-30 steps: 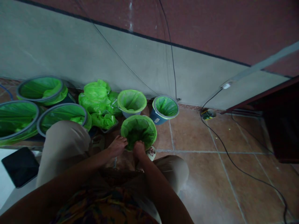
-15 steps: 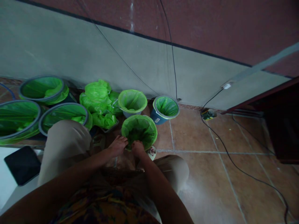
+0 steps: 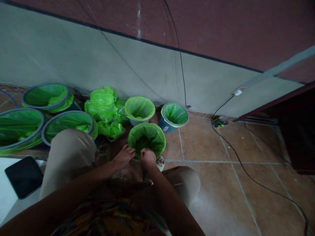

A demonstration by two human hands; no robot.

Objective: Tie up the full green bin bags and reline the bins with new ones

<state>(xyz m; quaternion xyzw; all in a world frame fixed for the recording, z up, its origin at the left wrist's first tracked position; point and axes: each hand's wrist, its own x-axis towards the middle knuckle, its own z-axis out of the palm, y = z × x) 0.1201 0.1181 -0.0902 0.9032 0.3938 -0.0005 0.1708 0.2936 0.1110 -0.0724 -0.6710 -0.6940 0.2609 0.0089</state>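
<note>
Between my knees stands a bin lined with a green plastic bag (image 3: pixel 157 134), its liner folded out over the rim. My left hand (image 3: pixel 125 156) is closed on the liner at the near left of the rim. At the near edge, my right hand (image 3: pixel 148 158) is curled into a fist over the liner, its fingertips hidden from above. Just behind this bin are a pale bin with a green liner (image 3: pixel 139 109) and a blue bin with a green liner (image 3: pixel 169 126).
Several larger lined bins (image 3: pixel 45 95) stand at the left. Crumpled green bags (image 3: pixel 102 105) lie by the wall beside them. A black tablet-like object (image 3: pixel 24 177) rests on a white surface. A black cable (image 3: pixel 242 165) runs across the tiled floor, past a small dark can (image 3: pixel 220 122).
My right hand has risen slightly and turned at the near rim, showing more of its back. My left hand stays at the left rim. The view has tilted up a little.
</note>
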